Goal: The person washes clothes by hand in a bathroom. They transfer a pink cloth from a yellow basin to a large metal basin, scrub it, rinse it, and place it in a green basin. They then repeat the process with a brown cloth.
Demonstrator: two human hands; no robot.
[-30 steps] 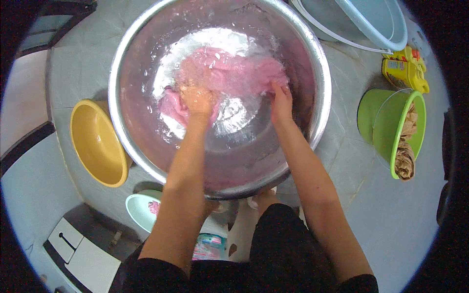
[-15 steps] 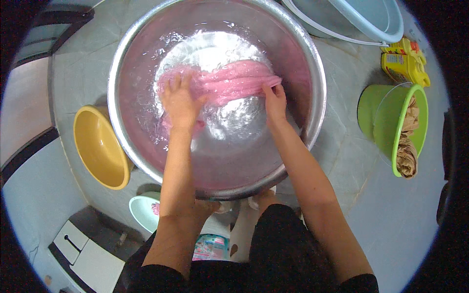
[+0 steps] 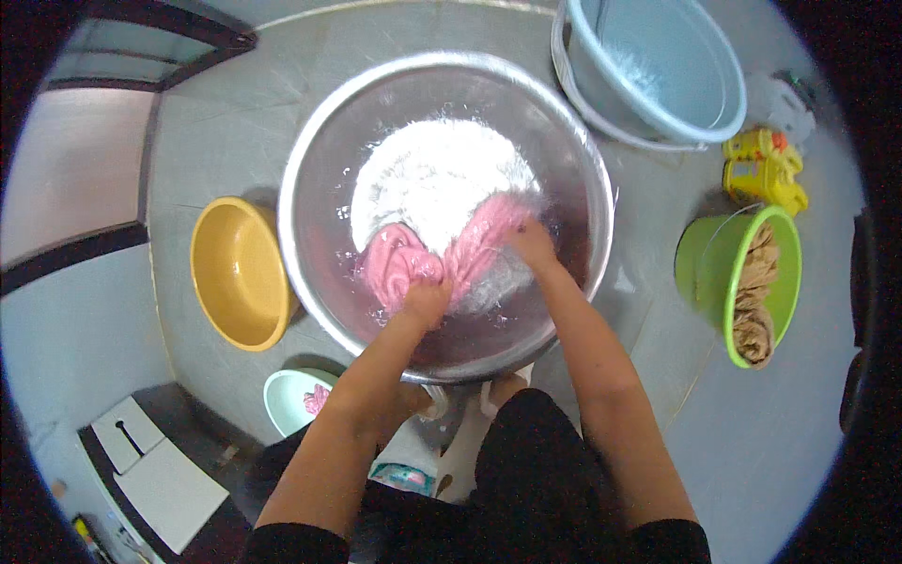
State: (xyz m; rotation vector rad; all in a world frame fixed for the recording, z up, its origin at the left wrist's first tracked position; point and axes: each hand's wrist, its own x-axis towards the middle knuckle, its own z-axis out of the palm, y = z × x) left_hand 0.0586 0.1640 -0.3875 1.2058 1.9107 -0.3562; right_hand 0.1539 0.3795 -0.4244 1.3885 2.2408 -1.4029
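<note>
A wide metal basin [image 3: 291, 202] with water in it stands in front of me. In the water lies a wet pink cloth [image 3: 393, 265], bunched at the left and stretched up to the right. My left hand [image 3: 428, 303] is closed on the near middle of the cloth, its fingers partly hidden in the folds. Farther to the right, my right hand [image 3: 533, 242] grips the cloth's other end, which is smeared by motion. Bright reflections cover the basin's bottom beyond both hands.
Left of the basin sits a yellow tub [image 3: 240, 277], with a pale green bowl [image 3: 282, 399] nearer me. A light blue bucket [image 3: 658, 70] stands far right. Yellow bottles [image 3: 766, 179] and a green bucket [image 3: 705, 263] holding brown cloth [image 3: 754, 301] stand at right.
My left hand has gone from lying spread on the cloth to gripping it, nearer me. The cloth, stretched sideways before, is now bunched at left and slanted at right. The view has shifted.
</note>
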